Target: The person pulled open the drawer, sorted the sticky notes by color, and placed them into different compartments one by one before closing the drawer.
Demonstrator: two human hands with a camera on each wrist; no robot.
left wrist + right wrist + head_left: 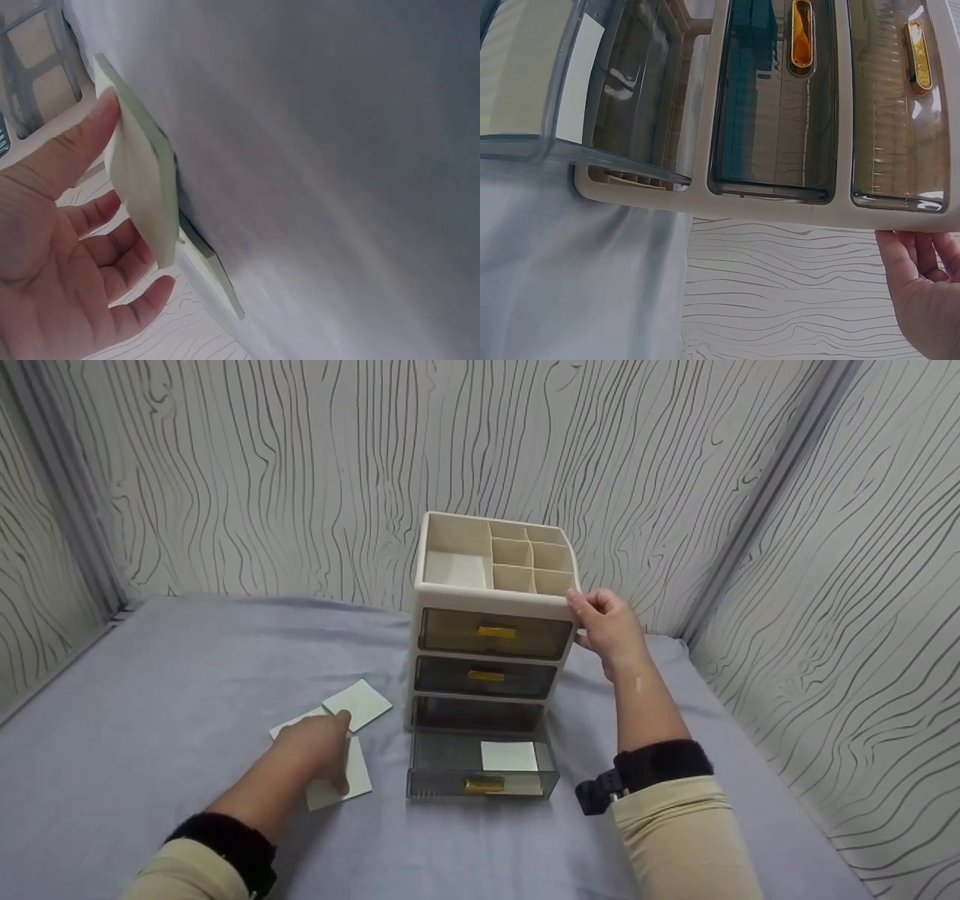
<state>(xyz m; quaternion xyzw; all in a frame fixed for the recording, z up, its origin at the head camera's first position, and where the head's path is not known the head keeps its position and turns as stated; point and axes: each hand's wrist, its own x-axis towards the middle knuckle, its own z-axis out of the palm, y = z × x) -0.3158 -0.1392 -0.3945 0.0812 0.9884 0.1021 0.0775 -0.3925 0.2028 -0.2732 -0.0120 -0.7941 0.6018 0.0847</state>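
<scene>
The left hand (pixel 315 742) pinches a thin pad of notes (pixel 139 180) by its edge, lifting it off the grey tabletop (pixel 150 720) beside two other pads. It looks light, a little flexible, perhaps slippery; the edges suit fingers best. The right hand (pixel 609 626) grips the drawer unit's (pixel 491 652) top corner, its bottom drawer (pixel 480 769) open.

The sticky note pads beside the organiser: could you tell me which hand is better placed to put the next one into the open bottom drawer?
Left, probably. The left hand already pinches a pad, while the right hand steadies the organiser by its top corner, apart from the open bottom drawer.
</scene>
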